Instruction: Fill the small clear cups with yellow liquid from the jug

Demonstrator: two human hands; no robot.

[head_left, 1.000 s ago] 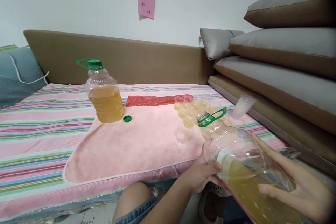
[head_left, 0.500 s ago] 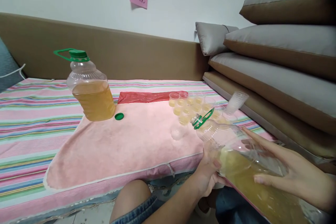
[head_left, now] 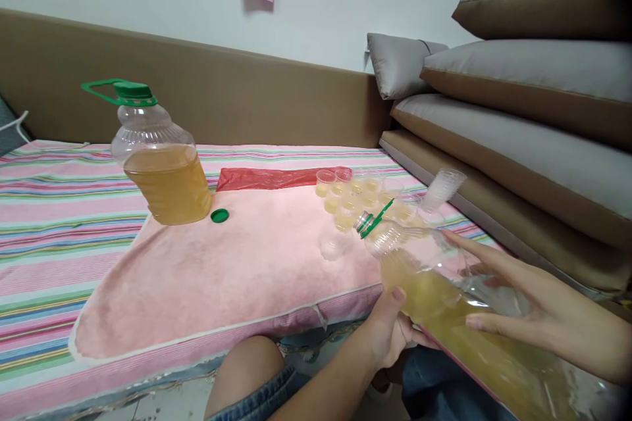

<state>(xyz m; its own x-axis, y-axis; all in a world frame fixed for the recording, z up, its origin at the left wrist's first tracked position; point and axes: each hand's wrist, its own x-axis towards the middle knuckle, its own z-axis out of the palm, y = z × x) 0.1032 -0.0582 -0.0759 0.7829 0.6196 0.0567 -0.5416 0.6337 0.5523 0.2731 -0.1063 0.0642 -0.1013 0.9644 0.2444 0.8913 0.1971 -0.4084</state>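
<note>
A large clear plastic bottle (head_left: 444, 302) of yellowish liquid lies tilted across my lap, its uncapped mouth and green handle ring pointing left toward the cups. My left hand (head_left: 388, 325) supports it from below near the shoulder, thumb against its side. Around the body, on the right, my right hand (head_left: 533, 309) grips with fingers spread over the top. Just left of the mouth sits a clear plastic cup (head_left: 330, 247), with no liquid visible in it. Behind the neck stand several clear cups (head_left: 344, 216) holding some yellowish liquid; the bottle partly hides them.
At the left stands another large bottle (head_left: 170, 184) with a green cap and handle. A loose green cap (head_left: 220, 216) lies on the pink cloth (head_left: 207, 276). Behind are a red plastic bag (head_left: 266, 179) and stacked cups (head_left: 443, 189). Piled cushions (head_left: 518, 125) border the right.
The bottle in my hands has tipped further toward level, and its liquid has run forward toward the neck. The view has shifted slightly; the other things stay in place.
</note>
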